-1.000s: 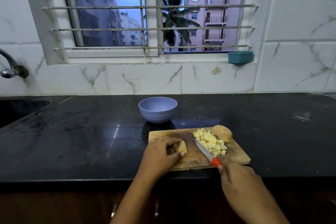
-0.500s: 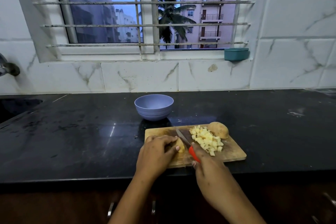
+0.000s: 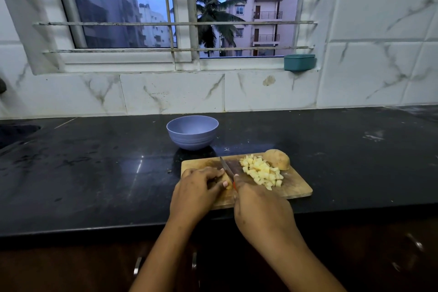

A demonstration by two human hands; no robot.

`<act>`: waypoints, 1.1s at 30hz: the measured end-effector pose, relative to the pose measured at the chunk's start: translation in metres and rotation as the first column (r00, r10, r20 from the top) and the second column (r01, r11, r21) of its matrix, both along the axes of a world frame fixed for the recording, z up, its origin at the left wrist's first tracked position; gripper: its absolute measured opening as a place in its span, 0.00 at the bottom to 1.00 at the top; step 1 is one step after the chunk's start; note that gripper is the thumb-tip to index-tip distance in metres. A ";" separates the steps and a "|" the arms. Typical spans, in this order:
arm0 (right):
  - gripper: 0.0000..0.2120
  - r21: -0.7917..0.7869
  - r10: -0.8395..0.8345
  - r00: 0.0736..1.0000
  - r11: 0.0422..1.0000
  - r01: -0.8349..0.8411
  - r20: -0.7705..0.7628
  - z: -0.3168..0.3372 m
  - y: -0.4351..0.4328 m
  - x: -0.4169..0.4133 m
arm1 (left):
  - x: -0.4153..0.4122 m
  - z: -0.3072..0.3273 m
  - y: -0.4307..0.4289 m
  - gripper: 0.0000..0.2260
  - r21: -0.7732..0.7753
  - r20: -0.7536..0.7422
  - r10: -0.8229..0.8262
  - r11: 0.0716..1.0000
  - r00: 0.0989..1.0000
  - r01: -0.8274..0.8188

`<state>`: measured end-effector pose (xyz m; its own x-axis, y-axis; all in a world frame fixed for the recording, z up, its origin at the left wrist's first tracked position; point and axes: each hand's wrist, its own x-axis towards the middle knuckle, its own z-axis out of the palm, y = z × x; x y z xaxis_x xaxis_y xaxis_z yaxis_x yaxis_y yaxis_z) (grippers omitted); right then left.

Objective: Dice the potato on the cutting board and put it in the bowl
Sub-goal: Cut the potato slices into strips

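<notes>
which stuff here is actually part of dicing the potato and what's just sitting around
For the job: cutting board, knife in the right hand, potato piece held by the left hand, diced potato pile, uncut potato half, purple bowl.

Lying about: teal tub on the window sill, sink at far left.

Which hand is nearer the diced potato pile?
Right. The right hand, gripping the knife, sits just beside the diced pile; the left hand, holding a potato piece, lies farther left.

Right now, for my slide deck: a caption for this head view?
Left hand steadies a potato piece, right hand holds the knife against it, beside diced potato.
</notes>
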<state>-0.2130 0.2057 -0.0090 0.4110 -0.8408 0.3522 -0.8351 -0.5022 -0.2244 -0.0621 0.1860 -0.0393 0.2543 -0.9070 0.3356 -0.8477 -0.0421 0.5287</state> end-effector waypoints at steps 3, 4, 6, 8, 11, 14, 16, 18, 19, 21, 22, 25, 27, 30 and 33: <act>0.22 -0.009 0.007 0.999 1.000 -0.007 -0.031 0.000 -0.007 0.001 | 0.003 -0.003 -0.005 0.15 0.018 -0.015 -0.006 1.000 1.000 0.006; 0.22 0.002 0.007 0.999 1.000 -0.007 -0.054 0.000 -0.010 0.002 | 0.005 -0.005 -0.007 0.15 0.020 -0.029 -0.006 1.000 1.000 0.006; 0.21 0.018 0.008 0.997 1.000 -0.007 -0.082 0.001 -0.017 0.005 | 0.008 -0.009 -0.011 0.14 0.023 -0.050 -0.007 1.000 0.999 0.008; 0.20 0.038 0.006 0.996 0.999 -0.002 -0.091 0.003 -0.021 0.007 | 0.010 -0.009 -0.013 0.14 0.035 -0.046 -0.007 0.999 0.999 0.009; 0.19 0.055 0.010 0.992 0.999 -0.003 -0.128 0.005 -0.019 0.008 | 0.009 -0.008 -0.014 0.15 0.040 -0.065 -0.004 0.999 0.998 0.007; 0.18 0.077 0.024 0.987 0.997 -0.012 -0.160 0.008 -0.018 0.005 | 0.009 -0.007 -0.015 0.15 0.041 -0.112 -0.005 0.999 0.994 0.009; 0.18 0.088 0.025 0.986 0.996 -0.010 -0.165 0.010 -0.017 0.000 | 0.010 -0.007 -0.015 0.15 0.045 -0.127 -0.005 0.999 0.992 0.011; 0.25 0.089 0.046 0.986 0.996 -0.032 -0.158 0.009 -0.012 -0.005 | 0.010 -0.007 -0.015 0.15 0.044 -0.138 -0.006 0.999 0.990 0.012; 0.29 0.083 0.058 0.987 0.995 -0.045 -0.151 0.009 -0.007 -0.007 | 0.010 -0.007 -0.014 0.16 0.042 -0.143 -0.007 0.999 0.990 0.013; 0.32 0.066 0.071 0.989 0.996 -0.063 -0.132 0.008 0.003 -0.013 | 0.011 -0.006 -0.014 0.16 0.040 -0.152 -0.003 0.999 0.988 0.010; 0.30 0.064 0.068 0.990 0.996 -0.061 -0.123 0.008 0.008 -0.017 | 0.011 -0.006 -0.014 0.16 0.038 -0.154 0.000 0.999 0.988 0.006; 0.19 0.090 0.063 0.989 0.995 -0.051 -0.135 0.007 0.022 -0.035 | 0.011 -0.008 -0.014 0.15 0.037 -0.140 0.003 0.999 0.990 0.002; 0.13 0.112 0.072 0.984 0.992 -0.054 -0.163 0.008 0.030 -0.045 | 0.011 -0.007 -0.013 0.16 0.038 -0.139 0.004 0.999 0.990 0.001; 0.15 0.178 0.050 0.984 0.984 -0.019 -0.172 0.013 0.022 -0.051 | 0.010 -0.005 -0.011 0.16 0.048 -0.117 -0.002 0.999 0.993 0.007; 0.17 0.209 0.045 0.992 0.978 -0.020 -0.116 0.017 0.005 -0.051 | 0.007 -0.002 -0.008 0.16 0.043 -0.106 -0.003 0.999 0.994 0.008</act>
